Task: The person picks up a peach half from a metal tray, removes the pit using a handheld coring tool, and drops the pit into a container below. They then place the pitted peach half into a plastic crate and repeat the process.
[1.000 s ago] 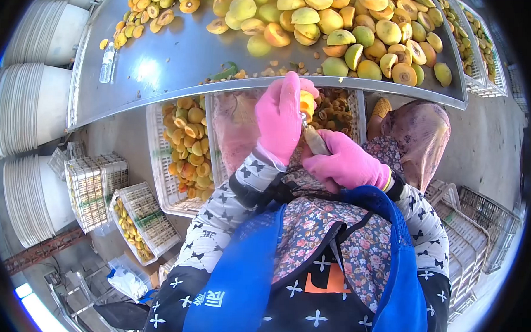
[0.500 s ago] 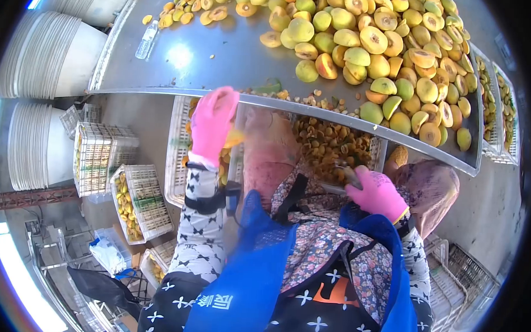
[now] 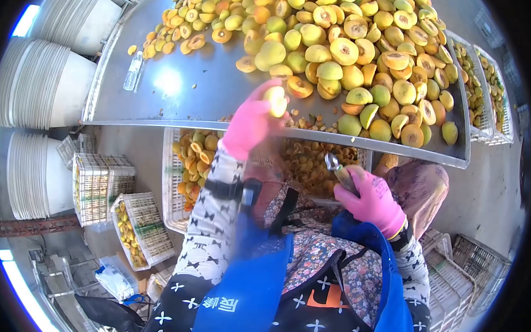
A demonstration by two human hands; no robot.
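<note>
Looking down from the head camera, the left hand (image 3: 249, 125), in a pink glove, is raised to the front edge of the metal desk (image 3: 180, 98). Its grip is closed around a yellow stone fruit (image 3: 276, 101), which shows above the fingertips and sits over the desk's rim. Just beyond this grip lies a big heap of fruit (image 3: 363, 52), some whole, some halved with the cut side up. A row of loose pits (image 3: 314, 122) lies along the desk edge beside the grip. Far off to the grip's left, a plastic bottle (image 3: 133, 71) lies on the bare metal.

The right hand (image 3: 374, 200), also gloved in pink, is lower and close to the body. Its grip is wrapped around the handle of a small metal tool (image 3: 334, 166), whose tip points up and away from the palm. Below the desk, between the two grips, stands a crate of pits (image 3: 315, 162). Under the left grip is a white crate of fruit halves (image 3: 191, 157). Further left stand stacked white crates (image 3: 95, 180) and stacked white tubs (image 3: 40, 82). A blue apron (image 3: 255, 294) covers the person's front below both hands.
</note>
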